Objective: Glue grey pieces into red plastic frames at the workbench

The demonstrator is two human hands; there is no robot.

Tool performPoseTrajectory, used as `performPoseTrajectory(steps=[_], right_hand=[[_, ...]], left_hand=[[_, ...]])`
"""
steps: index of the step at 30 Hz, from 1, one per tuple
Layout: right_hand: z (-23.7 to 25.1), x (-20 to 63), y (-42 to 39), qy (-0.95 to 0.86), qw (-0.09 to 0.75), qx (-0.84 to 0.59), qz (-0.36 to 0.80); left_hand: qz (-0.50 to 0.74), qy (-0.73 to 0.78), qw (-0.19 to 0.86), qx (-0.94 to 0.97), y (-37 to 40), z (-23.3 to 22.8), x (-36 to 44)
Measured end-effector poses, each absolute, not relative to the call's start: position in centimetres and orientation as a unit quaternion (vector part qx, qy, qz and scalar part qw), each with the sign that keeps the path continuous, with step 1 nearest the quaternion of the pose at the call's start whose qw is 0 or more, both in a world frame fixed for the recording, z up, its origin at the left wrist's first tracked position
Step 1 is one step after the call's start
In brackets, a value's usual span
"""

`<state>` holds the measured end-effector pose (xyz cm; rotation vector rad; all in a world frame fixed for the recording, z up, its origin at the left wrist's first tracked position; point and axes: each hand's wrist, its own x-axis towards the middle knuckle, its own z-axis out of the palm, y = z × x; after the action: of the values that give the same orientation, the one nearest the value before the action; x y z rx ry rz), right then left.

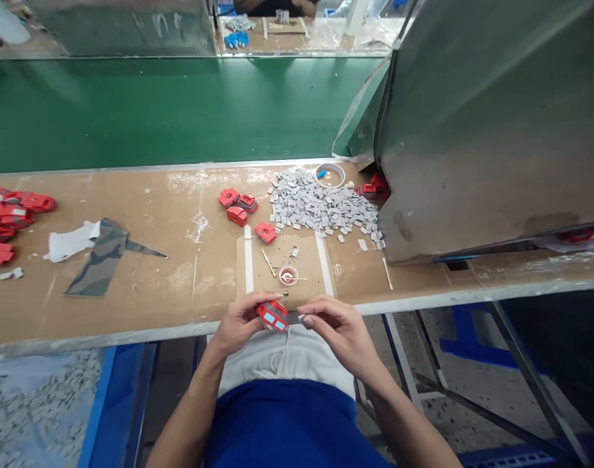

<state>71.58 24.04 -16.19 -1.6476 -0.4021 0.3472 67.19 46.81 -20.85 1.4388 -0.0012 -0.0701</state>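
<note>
The red part (272, 315) is a small blocky plastic piece with two pale blue-grey rectangles on the face turned up to the camera. It is held just off the near edge of the bench (145, 273), over the person's lap. The left hand (239, 322) grips it from the left, thumb on top and fingers curled beneath, closed on it. The right hand (332, 325) meets it from the right; its thumb and forefinger are pinched together on a small dark-grey piece (294, 317) that touches the part's right end. Just beyond the hands, a small dish (288, 275) and a thin stick (268, 262) lie on the bench. Farther back are more red parts (241, 207) and a heap of grey chips (321, 207).
</note>
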Motion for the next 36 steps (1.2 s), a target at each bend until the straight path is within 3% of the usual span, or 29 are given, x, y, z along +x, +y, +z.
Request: performPoseTrajectory(steps=[9, 18, 23, 30, 36], right_hand=[[-16.4, 72.5, 26.6, -0.201, 0.634, -0.732, 0.15], [-17.0, 71.6, 27.0, -0.236, 0.599, -0.763, 0.06], [-16.6, 71.6, 26.8, -0.268, 0.547, -0.787, 0.093], [-15.9, 70.7, 27.0, -0.296, 0.469, -0.83, 0.056], [-15.8, 69.3, 26.9, -0.302, 0.45, -0.84, 0.038]], left_hand=[[-0.071, 0.02, 0.76, 0.646, 47.2, -22.1, 66.5], [-0.048, -0.012, 0.736, 0.675, 47.1, -21.7, 66.8], [-0.034, -0.042, 0.705, 0.707, 47.1, -21.7, 66.8], [-0.007, -0.048, 0.666, 0.744, 46.8, -21.4, 66.6], [-0.012, -0.103, 0.641, 0.761, 46.9, -20.6, 66.9]])
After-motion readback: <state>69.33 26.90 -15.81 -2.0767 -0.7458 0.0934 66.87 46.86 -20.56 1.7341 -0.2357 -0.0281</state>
